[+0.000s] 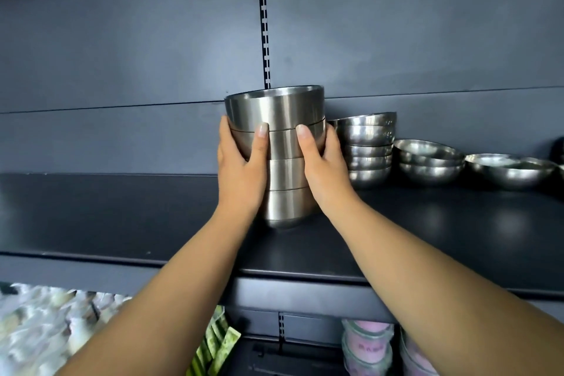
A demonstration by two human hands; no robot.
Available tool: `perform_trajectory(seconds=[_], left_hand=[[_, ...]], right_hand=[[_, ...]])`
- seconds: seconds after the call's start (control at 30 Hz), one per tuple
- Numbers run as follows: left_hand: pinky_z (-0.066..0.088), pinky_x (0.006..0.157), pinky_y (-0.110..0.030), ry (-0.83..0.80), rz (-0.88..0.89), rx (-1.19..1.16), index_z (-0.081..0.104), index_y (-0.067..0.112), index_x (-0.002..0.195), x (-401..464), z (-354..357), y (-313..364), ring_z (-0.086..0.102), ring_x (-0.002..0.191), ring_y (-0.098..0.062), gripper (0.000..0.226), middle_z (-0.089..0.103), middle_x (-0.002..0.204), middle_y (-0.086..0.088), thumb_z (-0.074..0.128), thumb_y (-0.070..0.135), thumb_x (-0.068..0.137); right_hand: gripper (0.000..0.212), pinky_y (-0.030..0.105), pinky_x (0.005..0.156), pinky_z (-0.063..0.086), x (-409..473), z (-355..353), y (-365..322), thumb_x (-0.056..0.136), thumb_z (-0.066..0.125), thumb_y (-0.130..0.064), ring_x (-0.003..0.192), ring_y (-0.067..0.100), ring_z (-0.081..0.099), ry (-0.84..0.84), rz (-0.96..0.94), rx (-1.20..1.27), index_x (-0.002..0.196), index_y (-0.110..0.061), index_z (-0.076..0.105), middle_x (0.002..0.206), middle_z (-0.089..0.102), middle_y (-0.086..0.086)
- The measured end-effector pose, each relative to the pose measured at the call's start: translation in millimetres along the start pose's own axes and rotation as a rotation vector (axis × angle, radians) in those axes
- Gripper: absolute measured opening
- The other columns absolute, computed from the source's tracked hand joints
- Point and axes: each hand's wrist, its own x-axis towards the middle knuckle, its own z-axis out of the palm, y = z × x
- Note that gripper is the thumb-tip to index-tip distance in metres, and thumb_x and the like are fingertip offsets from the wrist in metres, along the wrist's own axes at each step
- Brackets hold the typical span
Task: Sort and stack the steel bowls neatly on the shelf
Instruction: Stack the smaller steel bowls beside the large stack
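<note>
A shop aisle: dark slotted-upright display shelving [122, 217], stacked steel bowls [369, 149], packaged goods [366, 345] below.

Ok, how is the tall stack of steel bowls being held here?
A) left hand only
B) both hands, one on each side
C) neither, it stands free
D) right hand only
B: the left hand and right hand clasp opposite sides of the tall stack.

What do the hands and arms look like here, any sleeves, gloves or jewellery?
Both arms are bare up to the frame edge: no sleeves in view. The left hand and right hand wear no gloves; no rings, watch or bands show on the visible fingers and wrists. Thumbnails are short, with no visible coloured polish. No markings show.
</note>
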Motion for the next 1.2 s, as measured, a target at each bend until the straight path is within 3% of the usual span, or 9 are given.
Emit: perform_trajectory(seconds=[0.2,0.3,0.4,0.47,0.57,0.73,0.83,1.07,1.2], left_hand=[[0.03,0.113,-0.039,0.044,-0.035,-0.078,0.028,0.022,0.144,0.3,2.5,0.1,0.037,0.134,-0.012,0.098,0.038,0.146,0.0,0.043,0.074,0.063],[0.029,0.113,-0.036,0.045,-0.03,-0.053,0.03,0.021,0.143,0.0,2.8,-3.4,0.036,0.133,-0.011,0.09,0.037,0.144,0.001,0.046,0.07,0.068],[0.026,0.111,-0.029,0.045,-0.027,-0.03,0.029,0.022,0.144,0.0,2.8,-6.1,0.032,0.135,-0.01,0.089,0.033,0.146,0.003,0.045,0.068,0.07],[0.028,0.113,-0.034,0.022,-0.014,-0.033,0.03,0.02,0.143,0.4,2.0,-6.9,0.034,0.135,-0.013,0.094,0.036,0.146,0.001,0.044,0.072,0.067],[0.032,0.111,-0.041,-0.025,-0.005,-0.048,0.029,0.019,0.143,1.4,0.2,-8.0,0.037,0.134,-0.016,0.098,0.04,0.145,-0.002,0.046,0.074,0.063],[0.033,0.111,-0.039,-0.022,-0.007,-0.043,0.025,0.024,0.144,-1.3,0.8,-8.7,0.038,0.134,-0.011,0.099,0.04,0.146,0.007,0.047,0.075,0.062],[0.034,0.11,-0.038,-0.023,0.001,-0.031,0.026,0.025,0.144,-2.3,2.2,-8.1,0.042,0.13,-0.009,0.096,0.042,0.143,0.008,0.045,0.074,0.063],[0.03,0.113,-0.037,-0.029,0.002,0.005,0.025,0.022,0.145,-5.9,1.0,-9.9,0.039,0.132,-0.009,0.091,0.039,0.146,0.005,0.042,0.071,0.07],[0.012,0.118,-0.037,0.073,0.048,0.085,0.016,0.012,0.148,-11.0,-1.0,-4.0,0.015,0.144,-0.018,0.069,0.016,0.156,-0.006,0.043,0.044,0.093]], right_hand=[[0.035,0.026,0.091,0.041,2.8,3.0,-1.9,0.078,0.056,-0.056,0.105,0.009,0.055,0.092,0.03,-0.01,0.1,-0.029,0.052,0.111,0.061,-0.006],[0.032,0.022,0.08,0.041,4.9,2.0,-2.7,0.075,0.055,-0.061,0.092,0.004,0.055,0.112,0.088,0.006,0.085,-0.032,0.049,0.102,0.059,-0.009],[0.039,0.024,0.079,0.042,5.0,1.9,-2.3,0.073,0.056,-0.064,0.093,0.008,0.056,0.121,0.108,0.012,0.088,-0.029,0.047,0.105,0.059,-0.003],[0.037,0.022,0.076,0.04,3.4,2.2,-1.3,0.072,0.056,-0.065,0.092,0.009,0.055,0.118,0.093,0.003,0.084,-0.031,0.045,0.103,0.058,-0.005],[0.043,0.021,0.081,0.036,-0.4,2.9,3.2,0.072,0.053,-0.065,0.104,0.009,0.053,0.08,0.071,-0.002,0.1,-0.033,0.045,0.114,0.056,-0.009],[0.08,0.033,0.106,0.034,-5.2,4.4,10.6,0.073,0.049,-0.065,0.126,0.012,0.044,0.057,0.045,-0.022,0.138,-0.022,0.032,0.138,0.048,-0.005],[0.081,0.039,0.109,0.032,-4.3,4.8,12.3,0.075,0.047,-0.065,0.13,0.014,0.041,0.077,0.037,-0.041,0.141,-0.021,0.03,0.141,0.045,-0.003],[0.07,0.039,0.111,0.029,-5.9,1.4,13.3,0.086,0.046,-0.054,0.133,0.016,0.037,0.043,0.054,-0.063,0.144,-0.022,0.025,0.145,0.04,-0.001],[0.062,0.025,0.111,0.017,-8.2,-9.9,8.4,0.092,0.034,-0.053,0.137,0.014,0.028,-0.04,0.089,-0.082,0.146,-0.025,0.02,0.151,0.03,-0.005]])
